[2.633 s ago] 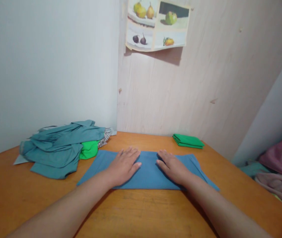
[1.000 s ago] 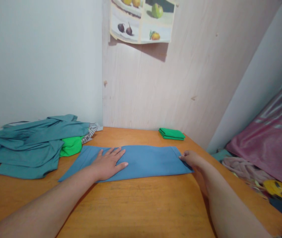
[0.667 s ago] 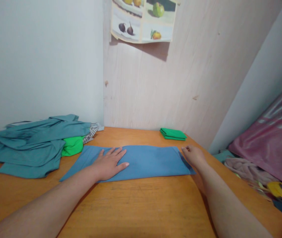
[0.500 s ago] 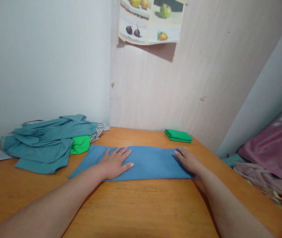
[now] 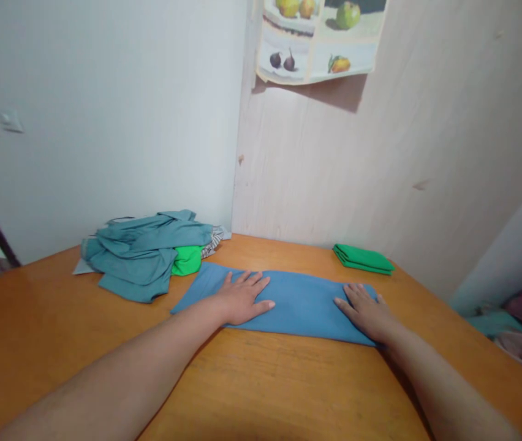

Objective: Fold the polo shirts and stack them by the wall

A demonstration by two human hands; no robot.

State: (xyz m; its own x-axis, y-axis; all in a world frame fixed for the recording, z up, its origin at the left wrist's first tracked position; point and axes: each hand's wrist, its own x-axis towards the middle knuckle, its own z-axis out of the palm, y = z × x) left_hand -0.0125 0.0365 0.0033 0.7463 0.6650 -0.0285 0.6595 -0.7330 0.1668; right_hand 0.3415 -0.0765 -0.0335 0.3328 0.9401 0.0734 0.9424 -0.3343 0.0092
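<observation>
A blue cloth [image 5: 302, 303], folded into a long flat strip, lies across the table in front of me. My left hand [image 5: 242, 299] rests flat on its left-middle part, fingers spread and thumb pointing right. Near the strip's right end my right hand [image 5: 366, 311] lies palm down on the fabric with its fingers apart. Neither hand grips the cloth. Parts of its near edge and right end are hidden under my hands and wrists.
A loose heap of teal clothes [image 5: 136, 254] sits at the back left, with a bright green cloth [image 5: 187, 260] poking out. At the back right lies a folded green cloth [image 5: 363, 258]. Walls rise behind the wooden table [image 5: 261, 386]; a fruit poster [image 5: 318, 43] hangs there.
The view has swung left, so everything appears shifted to the right. My right hand has moved from the strip's right edge onto its surface, lying flatter. My left hand stays flat on the cloth.
</observation>
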